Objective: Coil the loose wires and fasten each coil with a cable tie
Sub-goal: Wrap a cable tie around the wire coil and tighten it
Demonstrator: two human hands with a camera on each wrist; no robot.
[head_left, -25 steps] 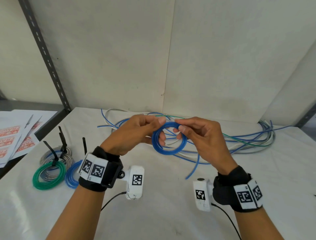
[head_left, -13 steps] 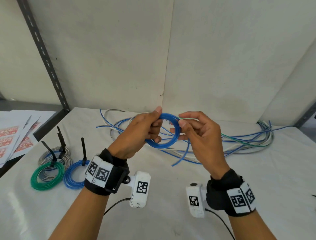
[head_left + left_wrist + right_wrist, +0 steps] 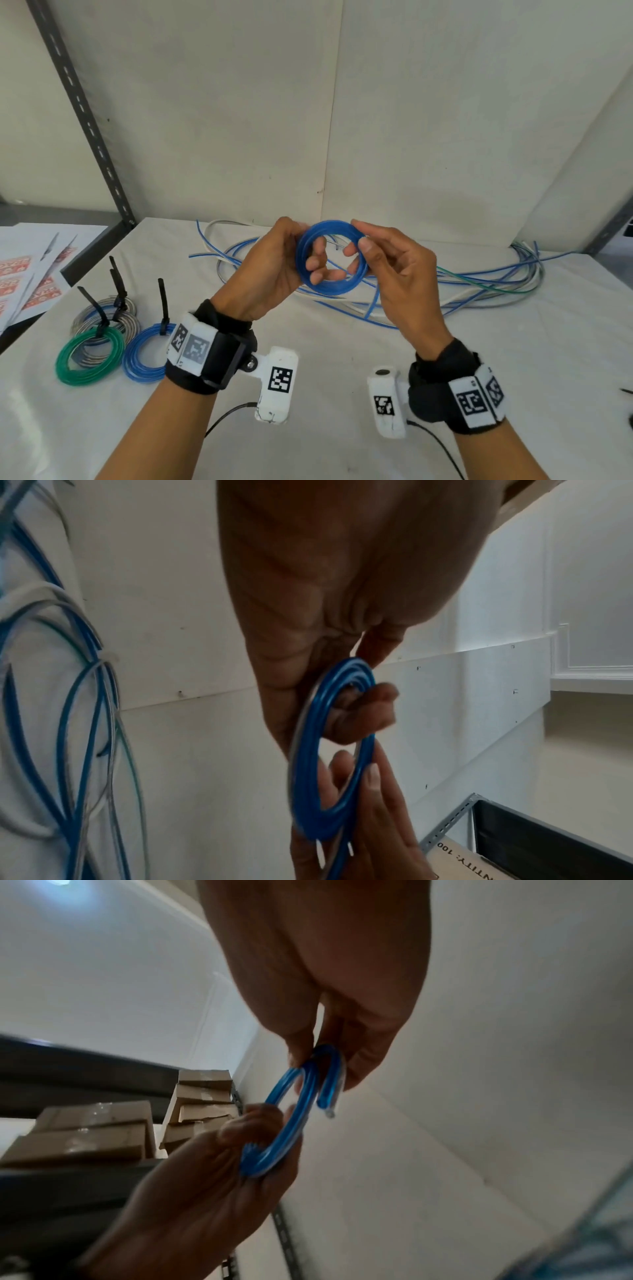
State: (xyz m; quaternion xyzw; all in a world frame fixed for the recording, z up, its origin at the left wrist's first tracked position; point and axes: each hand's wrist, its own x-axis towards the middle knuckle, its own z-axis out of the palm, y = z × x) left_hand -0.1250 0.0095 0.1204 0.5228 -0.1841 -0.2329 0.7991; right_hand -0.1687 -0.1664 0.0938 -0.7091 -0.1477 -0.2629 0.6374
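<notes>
In the head view the blue coil (image 3: 331,257) stood upright in the air between both hands, over the tangle of loose wires (image 3: 445,284) on the white bench (image 3: 342,359); the left hand (image 3: 270,270) gripped its left rim with fingers curled through the opening, and the right hand (image 3: 404,274) pinched the right rim, so each hand was equally near. A tail of blue wire hung down from the ring toward the bench. Finished coils (image 3: 102,346) with black cable ties (image 3: 163,305) lay at far left. From the left wrist, the coil (image 3: 329,750) showed as several glossy, smooth plastic turns stacked flat, seen nearly edge-on, the fingers (image 3: 363,712) hooked inside. From the right wrist, thumb and fingers (image 3: 363,1053) closed on the coil (image 3: 294,1110), and a cut wire end (image 3: 327,1107) stuck out free just beside them, judged the last bit to tuck before tying
</notes>
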